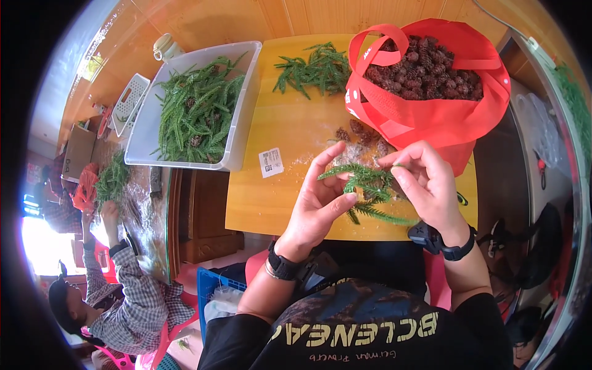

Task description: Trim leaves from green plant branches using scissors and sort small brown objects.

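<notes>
Left hand [319, 206] half-curled, thumb pressed on the green sprig [369, 180]; right hand [427, 185] nearly closed, thumb and forefinger pinching the sprig's right side. Sprig is up over the bench [265, 203], near loose pinecones [357, 128] beside the red bag [431, 123]. Risks: hard tug from the right could snap a stem or strip needles; slack left thumb could let it drop.

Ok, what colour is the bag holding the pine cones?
The bag is red, with its handles red too; the head view shows it.
</notes>
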### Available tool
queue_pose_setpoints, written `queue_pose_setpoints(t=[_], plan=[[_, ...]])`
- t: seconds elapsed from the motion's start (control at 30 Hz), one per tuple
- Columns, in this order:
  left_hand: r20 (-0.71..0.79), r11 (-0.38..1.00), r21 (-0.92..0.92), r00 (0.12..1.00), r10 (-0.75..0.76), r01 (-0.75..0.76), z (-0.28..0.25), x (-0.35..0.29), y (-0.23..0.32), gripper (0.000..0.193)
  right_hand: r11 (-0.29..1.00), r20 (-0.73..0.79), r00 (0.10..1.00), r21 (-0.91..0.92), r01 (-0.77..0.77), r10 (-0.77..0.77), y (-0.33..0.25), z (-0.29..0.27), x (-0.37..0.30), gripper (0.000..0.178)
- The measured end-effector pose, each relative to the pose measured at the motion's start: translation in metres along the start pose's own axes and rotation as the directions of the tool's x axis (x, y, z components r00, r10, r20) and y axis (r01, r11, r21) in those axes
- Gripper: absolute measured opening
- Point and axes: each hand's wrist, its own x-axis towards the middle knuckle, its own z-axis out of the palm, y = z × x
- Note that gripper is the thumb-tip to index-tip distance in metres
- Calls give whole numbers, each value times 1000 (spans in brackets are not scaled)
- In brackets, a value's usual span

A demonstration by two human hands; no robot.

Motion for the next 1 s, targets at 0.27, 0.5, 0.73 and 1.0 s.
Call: queue_pose_setpoints(t=[0.27, 0.5, 0.73, 1.0], plan=[[-28, 996, 64, 997, 70, -68, 3, -1, 0, 84, 998, 34, 998, 21, 55, -55, 6, -3, -2, 10], [4, 998, 22, 998, 60, -60, 5, 1, -3, 78, 977, 69, 997, -213, -5, 20, 1, 2, -1, 29], [3, 999, -26, 1000, 30, -30, 1, 1, -3, 67, 993, 18, 993, -3, -120, 120, 13, 4, -2, 31], [-7, 1000, 12, 1000, -10, 11, -4, 3, -4, 59, 982, 57, 985, 87, -165, 160, 12, 2, -1, 28]])
